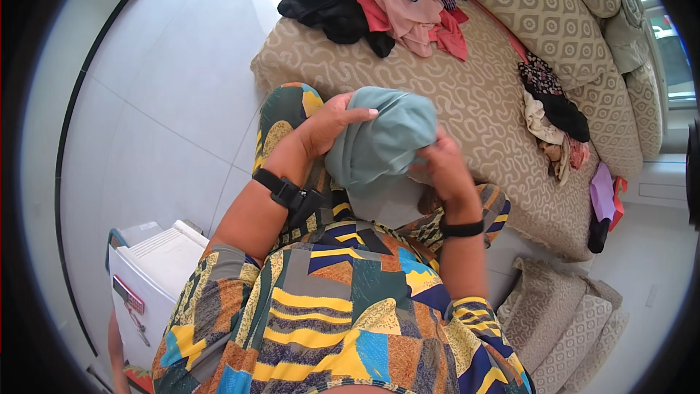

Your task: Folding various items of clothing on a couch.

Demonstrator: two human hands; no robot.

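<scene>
A light teal cloth point(383, 131), bunched and folded over, hangs between my two hands above my lap. On its left side my left hand point(336, 120) grips it, thumb lying on top and the fingers hidden underneath. My right hand point(442, 164), slightly blurred, is at the cloth's lower right edge; its fingertips are partly hidden, so whether they pinch the fabric is unclear. Beyond the cloth lies a sofa seat with a beige patterned cover point(465, 87).
A pile of pink, black and striped clothes point(383, 5) lies at the seat's far end. Smaller garments point(552, 115) rest against the patterned back cushions point(547, 16). Patterned cushions point(569, 328) stand on the floor at lower right. A white cabinet point(158, 273) is at lower left.
</scene>
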